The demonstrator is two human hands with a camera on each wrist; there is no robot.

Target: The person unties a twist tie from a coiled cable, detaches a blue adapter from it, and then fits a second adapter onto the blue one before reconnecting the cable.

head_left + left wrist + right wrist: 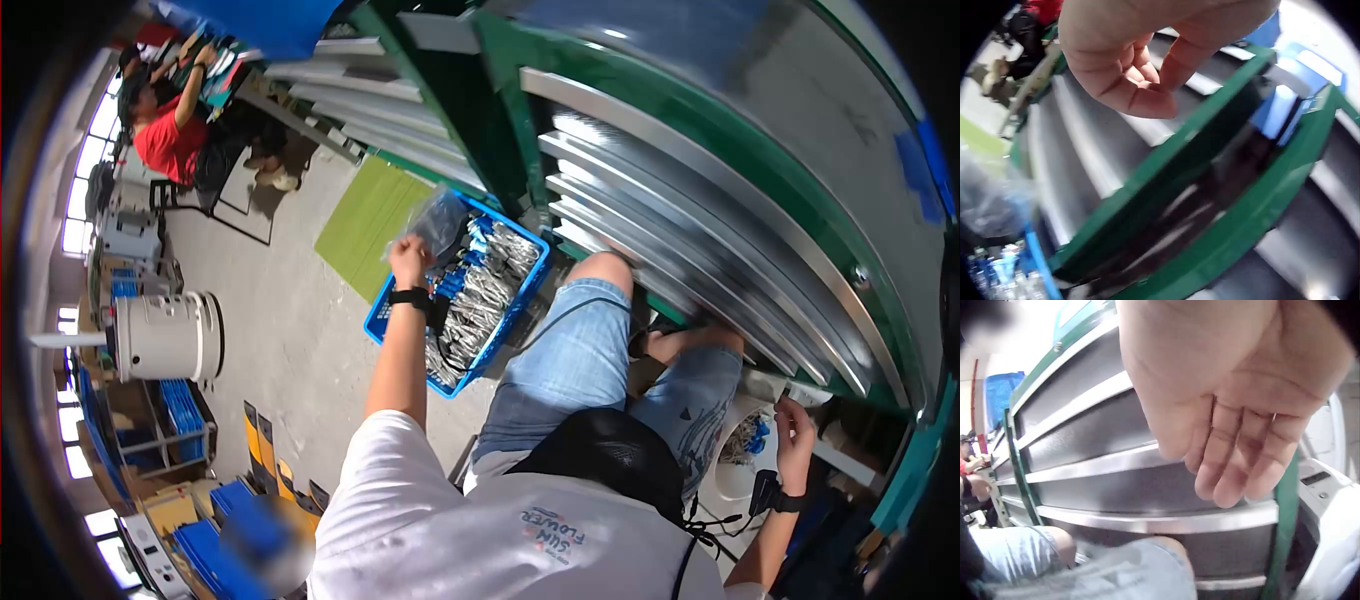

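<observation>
My left hand (410, 262) is above the near-left side of a blue basket (482, 372), by a clear plastic bag (436, 218). Bundles of silvery pieces with blue parts (478, 300) fill much of the basket. In the left wrist view, the fingers of my left hand (1147, 62) are curled and their tips meet the thumb; nothing shows between them. Far to the right, my right hand (795, 440) is raised beside my leg. Its fingers are relaxed and slightly bent in the right wrist view, and the palm (1235, 394) holds nothing visible.
Green-framed racks with metal slats (650, 200) stand in front of my knees. A green mat (370, 225) lies beyond the basket. One person in red (172, 140) sits at the far left, near a white drum (165, 337). A white device (1325, 506) stands at the right.
</observation>
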